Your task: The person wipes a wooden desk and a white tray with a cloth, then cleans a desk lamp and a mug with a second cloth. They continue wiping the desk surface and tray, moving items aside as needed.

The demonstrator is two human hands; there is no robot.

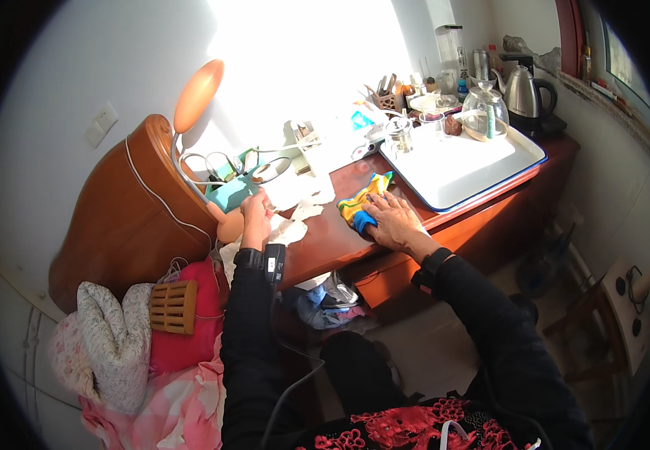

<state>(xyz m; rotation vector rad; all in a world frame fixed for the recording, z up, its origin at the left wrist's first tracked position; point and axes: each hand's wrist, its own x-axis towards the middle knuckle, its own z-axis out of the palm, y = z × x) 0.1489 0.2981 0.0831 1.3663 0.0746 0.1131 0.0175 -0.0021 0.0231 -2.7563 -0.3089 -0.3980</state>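
My right hand [395, 222] lies on a yellow and blue cloth [356, 205] and presses it against the reddish-brown wooden desk [322, 242]. Its fingers stretch over the folded cloth, with the thumb by the blue end. Farther left, my left hand [256, 219] is at the desk's left part, beside a teal desk organizer [235, 194] and the base of an orange desk lamp [198, 95]. Its fingers are curled, and what they may hold is not clear. Pale, torn-looking sheets [288, 229] lie beside and under that hand.
A white enamel tray [460, 177] with a blue rim bears glassware, including a glass teapot [485, 107]. Behind it stands a steel electric kettle [522, 95]. Left are a wooden headboard [128, 225] and folded bedding [114, 337]. A drawer [392, 281] is below the desktop.
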